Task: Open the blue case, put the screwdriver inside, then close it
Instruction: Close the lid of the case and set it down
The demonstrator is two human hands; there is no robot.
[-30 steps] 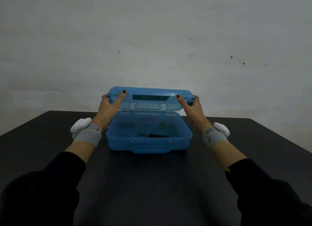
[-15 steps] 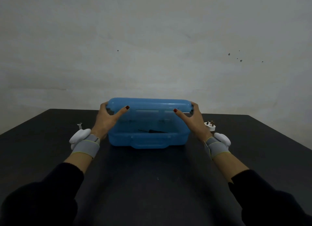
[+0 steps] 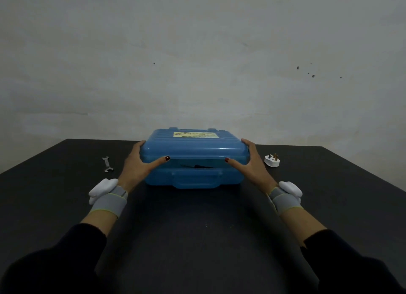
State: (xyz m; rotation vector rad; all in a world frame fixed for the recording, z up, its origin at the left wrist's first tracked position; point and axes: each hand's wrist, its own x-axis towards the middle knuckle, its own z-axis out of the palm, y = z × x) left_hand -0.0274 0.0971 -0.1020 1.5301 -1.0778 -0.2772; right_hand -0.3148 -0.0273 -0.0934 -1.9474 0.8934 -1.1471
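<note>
The blue case [image 3: 194,150] stands in the middle of the black table [image 3: 197,227], its lid lowered almost flat, a yellow label on top. A narrow gap remains along the front, and through it the dark screwdriver [image 3: 201,166] shows inside. My left hand [image 3: 140,165] grips the lid's left front corner, thumb on the front edge. My right hand [image 3: 252,164] grips the right front corner the same way. The case's carrying handle [image 3: 195,180] faces me.
A small metal wrench [image 3: 107,164] lies on the table left of the case. A white electric plug [image 3: 272,160] lies to the right of it. A pale wall rises behind the table's far edge.
Both hands have swung the lid forward and down from upright to nearly flat on the case. The screwdriver stays inside. The wrench and plug have come into view.
</note>
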